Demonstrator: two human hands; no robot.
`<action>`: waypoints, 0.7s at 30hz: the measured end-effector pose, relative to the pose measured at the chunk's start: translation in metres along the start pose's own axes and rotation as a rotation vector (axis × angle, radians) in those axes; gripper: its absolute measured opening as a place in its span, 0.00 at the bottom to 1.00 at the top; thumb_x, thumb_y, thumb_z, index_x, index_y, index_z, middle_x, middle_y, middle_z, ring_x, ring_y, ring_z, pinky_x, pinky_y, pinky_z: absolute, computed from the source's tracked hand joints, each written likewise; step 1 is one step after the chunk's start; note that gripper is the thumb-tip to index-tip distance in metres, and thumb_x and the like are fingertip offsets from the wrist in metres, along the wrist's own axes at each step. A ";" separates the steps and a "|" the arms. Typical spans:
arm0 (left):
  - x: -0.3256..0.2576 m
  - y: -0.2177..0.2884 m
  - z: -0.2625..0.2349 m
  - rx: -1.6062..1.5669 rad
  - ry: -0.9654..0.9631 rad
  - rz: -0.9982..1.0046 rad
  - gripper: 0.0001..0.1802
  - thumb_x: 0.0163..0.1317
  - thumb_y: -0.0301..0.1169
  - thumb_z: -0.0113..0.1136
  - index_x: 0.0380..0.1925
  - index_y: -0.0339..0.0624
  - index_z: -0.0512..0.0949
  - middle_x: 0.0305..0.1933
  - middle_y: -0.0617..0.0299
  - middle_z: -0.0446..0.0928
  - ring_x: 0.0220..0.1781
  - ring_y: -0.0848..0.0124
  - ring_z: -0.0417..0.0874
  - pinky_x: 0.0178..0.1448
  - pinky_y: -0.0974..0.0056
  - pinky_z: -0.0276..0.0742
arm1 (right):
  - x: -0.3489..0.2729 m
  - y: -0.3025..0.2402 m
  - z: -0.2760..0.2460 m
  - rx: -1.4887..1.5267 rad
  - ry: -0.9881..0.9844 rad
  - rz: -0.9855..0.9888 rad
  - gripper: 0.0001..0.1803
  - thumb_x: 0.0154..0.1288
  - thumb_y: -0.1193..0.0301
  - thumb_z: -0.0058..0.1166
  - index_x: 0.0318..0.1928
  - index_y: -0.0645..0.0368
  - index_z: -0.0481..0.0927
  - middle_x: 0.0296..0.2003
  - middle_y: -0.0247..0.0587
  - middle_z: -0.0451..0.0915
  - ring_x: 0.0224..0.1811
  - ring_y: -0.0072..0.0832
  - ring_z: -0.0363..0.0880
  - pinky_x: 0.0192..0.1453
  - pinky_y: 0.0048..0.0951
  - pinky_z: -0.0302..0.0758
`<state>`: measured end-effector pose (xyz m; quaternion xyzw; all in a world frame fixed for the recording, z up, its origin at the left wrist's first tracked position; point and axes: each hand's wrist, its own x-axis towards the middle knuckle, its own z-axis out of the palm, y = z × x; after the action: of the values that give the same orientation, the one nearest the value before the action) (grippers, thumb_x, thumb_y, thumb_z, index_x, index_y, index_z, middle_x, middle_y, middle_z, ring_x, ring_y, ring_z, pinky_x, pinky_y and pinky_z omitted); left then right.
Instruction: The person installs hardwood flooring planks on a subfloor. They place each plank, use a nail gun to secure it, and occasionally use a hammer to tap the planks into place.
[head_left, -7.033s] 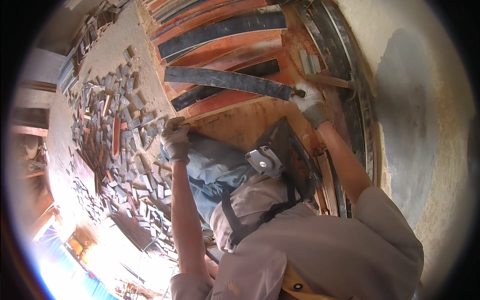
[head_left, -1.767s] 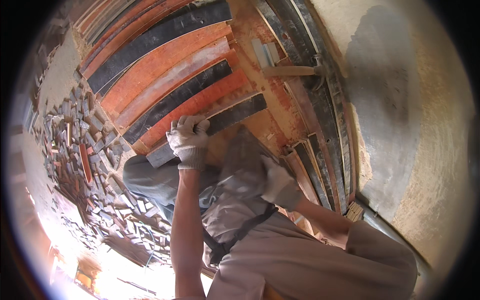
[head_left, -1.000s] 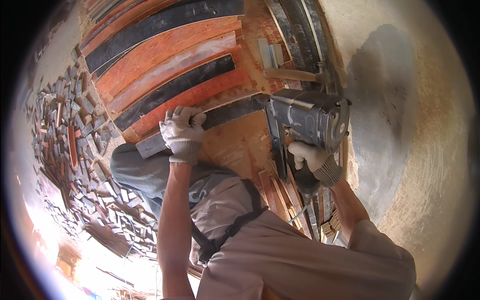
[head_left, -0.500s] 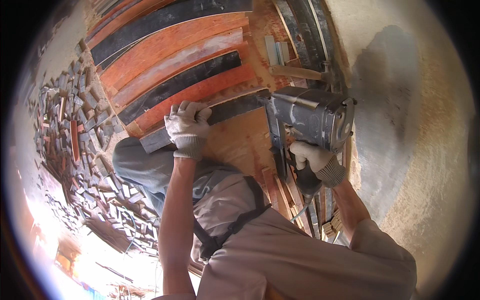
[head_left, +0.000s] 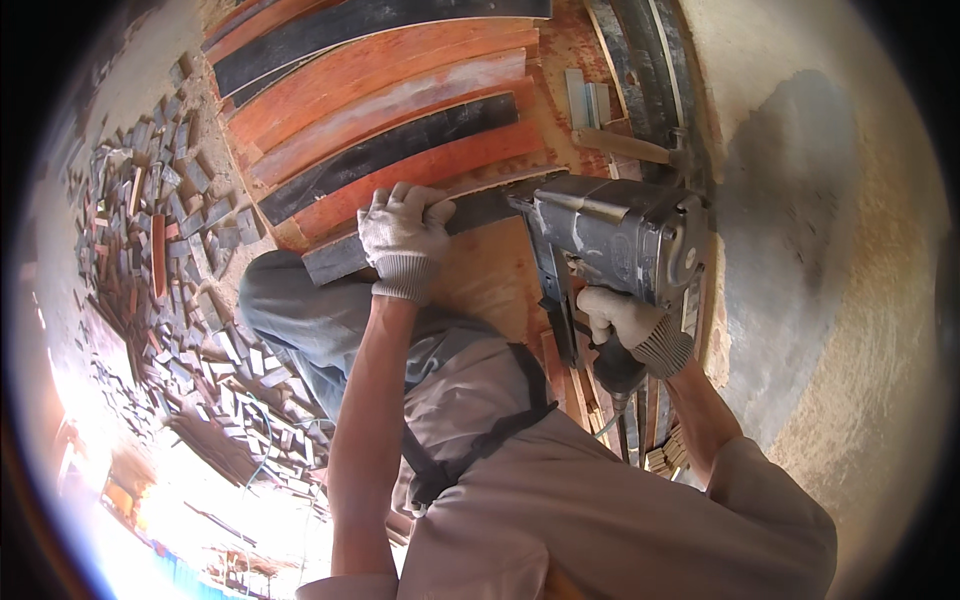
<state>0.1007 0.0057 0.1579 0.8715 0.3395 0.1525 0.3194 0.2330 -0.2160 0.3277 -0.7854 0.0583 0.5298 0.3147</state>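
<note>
My left hand (head_left: 403, 237), in a white knit glove, presses down on a dark wooden strip (head_left: 340, 258) that lies at the near edge of a row of red and black strips (head_left: 400, 120) on a plywood board (head_left: 495, 285). A grey nail gun (head_left: 615, 240) is gripped at the handle by my gloved right hand (head_left: 625, 322). Its nose points at the right end of the dark strip, close to my left hand.
A heap of small wood offcuts (head_left: 150, 260) covers the ground to the left. Long battens (head_left: 650, 90) and a small block (head_left: 587, 98) lie along the board's right side. A bare concrete floor (head_left: 830, 250) with a dark stain spreads to the right.
Seven seconds ago both hands held the strip's ends. Since then my right hand let go, picked up the nail gun and brought it to the strip, while my left hand stays on it.
</note>
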 end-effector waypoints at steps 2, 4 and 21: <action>-0.001 -0.001 -0.001 0.011 -0.002 0.010 0.04 0.55 0.35 0.71 0.30 0.53 0.85 0.36 0.62 0.85 0.42 0.54 0.83 0.48 0.48 0.74 | 0.006 0.000 0.006 -0.019 -0.078 0.008 0.12 0.68 0.65 0.58 0.27 0.55 0.81 0.16 0.29 0.77 0.18 0.19 0.74 0.27 0.28 0.72; -0.002 -0.002 -0.001 0.005 -0.030 0.005 0.05 0.57 0.36 0.71 0.31 0.52 0.86 0.37 0.62 0.85 0.45 0.55 0.83 0.51 0.48 0.74 | 0.012 -0.002 0.011 -0.107 -0.178 0.022 0.14 0.69 0.64 0.57 0.25 0.55 0.80 0.16 0.29 0.76 0.18 0.19 0.73 0.29 0.29 0.72; -0.036 -0.077 -0.088 0.594 -0.069 -0.595 0.39 0.72 0.63 0.44 0.42 0.37 0.89 0.50 0.43 0.85 0.62 0.44 0.76 0.75 0.38 0.57 | 0.013 0.019 0.025 -0.232 -0.103 -0.136 0.22 0.76 0.58 0.49 0.27 0.59 0.80 0.19 0.33 0.77 0.27 0.22 0.77 0.45 0.28 0.74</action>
<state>-0.0061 0.0646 0.1714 0.7943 0.5946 -0.0803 0.0956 0.2110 -0.2137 0.3023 -0.7903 -0.0727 0.5501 0.2596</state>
